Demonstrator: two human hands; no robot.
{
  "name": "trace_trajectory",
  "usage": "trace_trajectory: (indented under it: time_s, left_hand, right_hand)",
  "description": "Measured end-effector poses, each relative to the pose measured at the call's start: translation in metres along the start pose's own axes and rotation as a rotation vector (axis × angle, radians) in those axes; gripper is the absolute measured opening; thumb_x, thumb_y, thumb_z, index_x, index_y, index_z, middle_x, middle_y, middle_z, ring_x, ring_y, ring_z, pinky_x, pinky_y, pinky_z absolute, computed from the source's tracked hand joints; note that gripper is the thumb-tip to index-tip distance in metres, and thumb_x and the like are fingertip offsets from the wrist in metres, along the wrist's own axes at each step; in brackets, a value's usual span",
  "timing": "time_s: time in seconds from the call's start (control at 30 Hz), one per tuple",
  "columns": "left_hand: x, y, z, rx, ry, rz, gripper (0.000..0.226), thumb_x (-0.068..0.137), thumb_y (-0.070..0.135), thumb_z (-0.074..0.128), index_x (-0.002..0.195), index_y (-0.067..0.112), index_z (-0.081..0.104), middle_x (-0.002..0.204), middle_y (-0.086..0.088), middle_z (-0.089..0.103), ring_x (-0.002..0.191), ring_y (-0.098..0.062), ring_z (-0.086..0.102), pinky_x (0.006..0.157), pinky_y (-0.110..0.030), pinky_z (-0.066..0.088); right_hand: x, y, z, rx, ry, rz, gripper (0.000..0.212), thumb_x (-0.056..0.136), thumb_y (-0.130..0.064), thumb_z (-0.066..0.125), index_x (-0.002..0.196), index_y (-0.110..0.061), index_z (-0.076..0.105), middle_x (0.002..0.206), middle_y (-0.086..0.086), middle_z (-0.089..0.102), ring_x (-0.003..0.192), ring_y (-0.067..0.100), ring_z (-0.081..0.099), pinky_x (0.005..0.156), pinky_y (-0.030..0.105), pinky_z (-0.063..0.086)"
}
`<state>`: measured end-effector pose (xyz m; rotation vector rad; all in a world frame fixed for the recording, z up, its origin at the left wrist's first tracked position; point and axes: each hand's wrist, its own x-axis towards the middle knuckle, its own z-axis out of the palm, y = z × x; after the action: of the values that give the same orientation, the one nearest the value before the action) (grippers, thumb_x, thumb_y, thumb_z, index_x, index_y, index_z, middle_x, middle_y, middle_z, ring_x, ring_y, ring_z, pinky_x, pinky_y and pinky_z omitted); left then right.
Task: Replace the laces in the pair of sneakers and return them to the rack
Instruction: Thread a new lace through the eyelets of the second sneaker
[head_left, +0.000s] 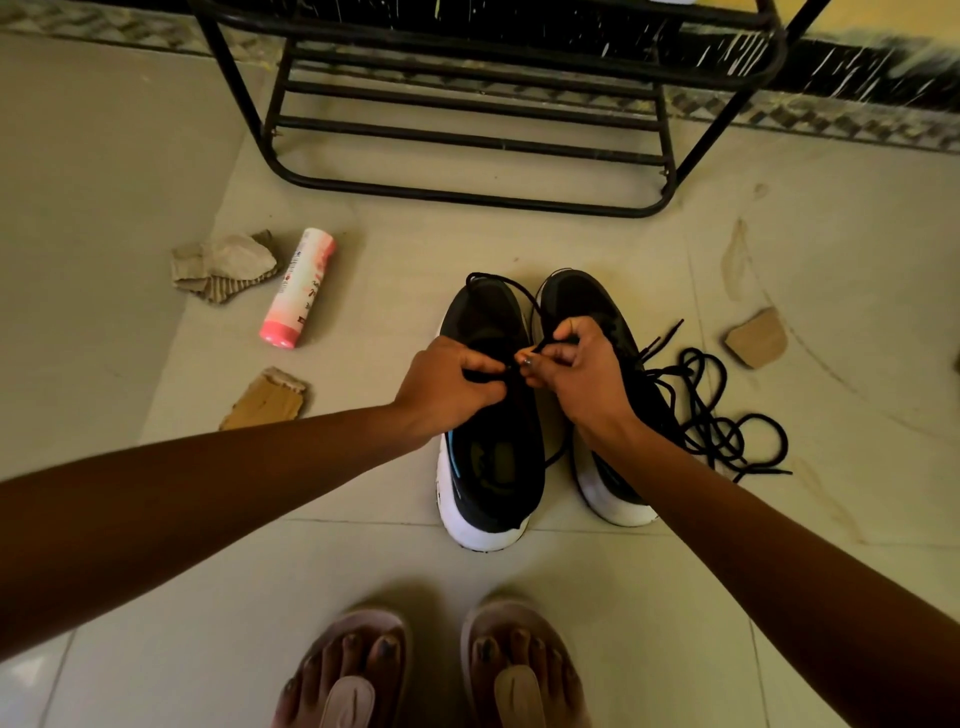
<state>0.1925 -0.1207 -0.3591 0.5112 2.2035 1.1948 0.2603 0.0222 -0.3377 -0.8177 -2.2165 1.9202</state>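
1. Sneakers, a black pair with white soles, stand side by side on the tiled floor, heels toward the person and toes toward the rack.
2. Both hands meet over the laced area of the left sneaker.
3. The left hand has its fingers curled, with thumb and forefinger pinching a black lace against the top of that sneaker.
4. The right hand is also curled, its fingertips pinching the same lace just beside the left hand, almost touching it.
5. From the hands the lace runs forward in a long loop that reaches over the toe of the left sneaker.
6. The right sneaker is partly hidden under the right wrist.
7. A second black lace lies in a loose tangle on the floor against that sneaker's outer side; whether it is threaded into the sneaker cannot be told.
8. The black metal rack stands well beyond the toes, near the wall.
9. To the left lie a pink spray can on its side, crumpled paper just beside it, and a cardboard scrap nearer the left forearm.
10. Another cardboard piece lies right of the tangled lace.
11. The person's feet in sandals show at the bottom edge.
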Motion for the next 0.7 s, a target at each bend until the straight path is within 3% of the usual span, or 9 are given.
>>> trace_trajectory:
  time_s: [0.2,0.43,0.7]
  left_hand:
    - [-0.0016,0.0028,-0.0004,-0.01,-0.007,-0.004,0.031,0.078,0.016,0.071,0.108,0.015,0.071,0.104,-0.002,0.071,0.096,-0.015,0.065,0.093,-0.035,0.052]
    - [-0.002,0.0047,-0.0009,0.009,-0.002,-0.017,0.031,0.076,0.018,0.071,0.107,0.017,0.072,0.103,0.0,0.072,0.096,-0.014,0.065,0.094,-0.037,0.051]
    - [-0.0036,0.0093,-0.0004,0.032,0.031,-0.044,0.028,0.077,0.017,0.07,0.105,0.017,0.073,0.101,0.0,0.072,0.096,-0.014,0.065,0.093,-0.032,0.05]
  right_hand:
    - [-0.0027,0.0033,0.0029,-0.271,0.059,-0.115,0.03,0.085,-0.005,0.066,0.09,-0.017,0.039,0.079,0.013,0.065,0.073,0.021,0.065,0.071,0.03,0.055]
    - [-0.004,0.0023,0.0007,-0.312,0.074,-0.125,0.028,0.085,-0.005,0.066,0.09,-0.017,0.04,0.083,0.015,0.066,0.077,0.022,0.066,0.065,0.017,0.049]
    - [-0.0062,0.0014,0.0031,-0.247,0.061,-0.12,0.038,0.084,-0.005,0.067,0.079,-0.027,0.036,0.077,0.01,0.066,0.073,0.018,0.066,0.064,0.019,0.052]
